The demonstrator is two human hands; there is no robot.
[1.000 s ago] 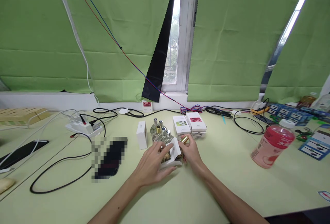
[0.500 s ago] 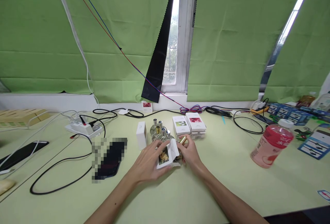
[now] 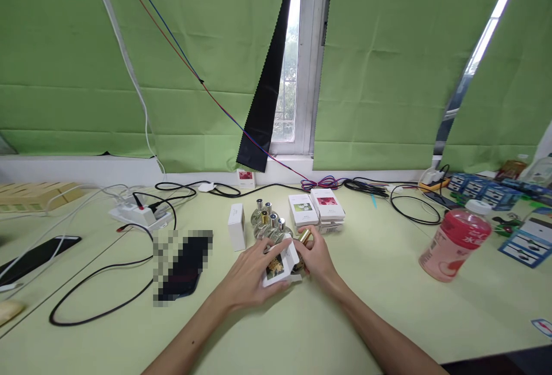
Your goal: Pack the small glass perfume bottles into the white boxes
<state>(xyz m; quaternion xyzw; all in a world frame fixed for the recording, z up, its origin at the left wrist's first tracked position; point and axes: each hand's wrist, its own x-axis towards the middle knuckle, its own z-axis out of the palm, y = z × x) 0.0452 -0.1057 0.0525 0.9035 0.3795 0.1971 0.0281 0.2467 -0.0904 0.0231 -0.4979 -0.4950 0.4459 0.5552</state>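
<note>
My left hand (image 3: 250,274) grips a small white box (image 3: 276,268) with a yellow flower picture, its end flaps open toward the right. In my right hand (image 3: 319,257) is a glass bottle with a gold cap (image 3: 305,236), held at the open end of the box; my fingers and the flaps hide most of its glass. Just beyond my hands stand several glass bottles (image 3: 268,219) with silver and gold caps. An upright white box (image 3: 237,226) is left of them, and white picture boxes (image 3: 303,211) lie stacked to their right.
A pink drink bottle (image 3: 455,243) stands at the right. On the left are a dark phone (image 3: 185,266), a power strip (image 3: 140,214) and looping black cables. Blue packages (image 3: 526,241) lie far right. Another small box (image 3: 246,178) rests by the wall.
The box in my left hand has tilted slightly and moved a little to the right. The gold-capped bottle has shifted very slightly with my right hand.
</note>
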